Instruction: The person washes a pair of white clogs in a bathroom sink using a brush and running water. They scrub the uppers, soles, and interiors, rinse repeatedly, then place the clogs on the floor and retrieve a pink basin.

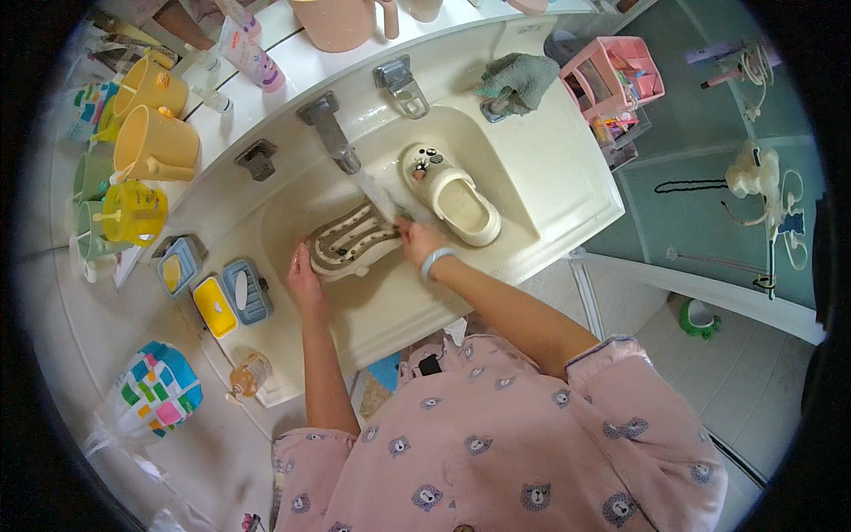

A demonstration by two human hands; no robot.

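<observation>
An upturned cream clog (356, 239) lies in the washbasin (372, 299), its sole facing up and its grey-brown tread showing dark grime. My left hand (307, 276) grips the end of this clog on the left. My right hand (420, 243), with a pale bracelet at the wrist, is curled at the clog's other end. Something dark and blurred shows by its fingertips; whether it is held cannot be told. Water runs from the faucet (332, 136) down beside the clog. A second cream clog (459, 199) with charms rests upright at the basin's right side.
A grey-green cloth (522, 80) hangs over a fitting on the right rim. Beyond it stands a pink organizer (615, 73). Soap dishes (247, 290) and a pump bottle (250, 374) sit on the left. Yellow cups (156, 143) and a lotion tube (252, 56) line the back ledge.
</observation>
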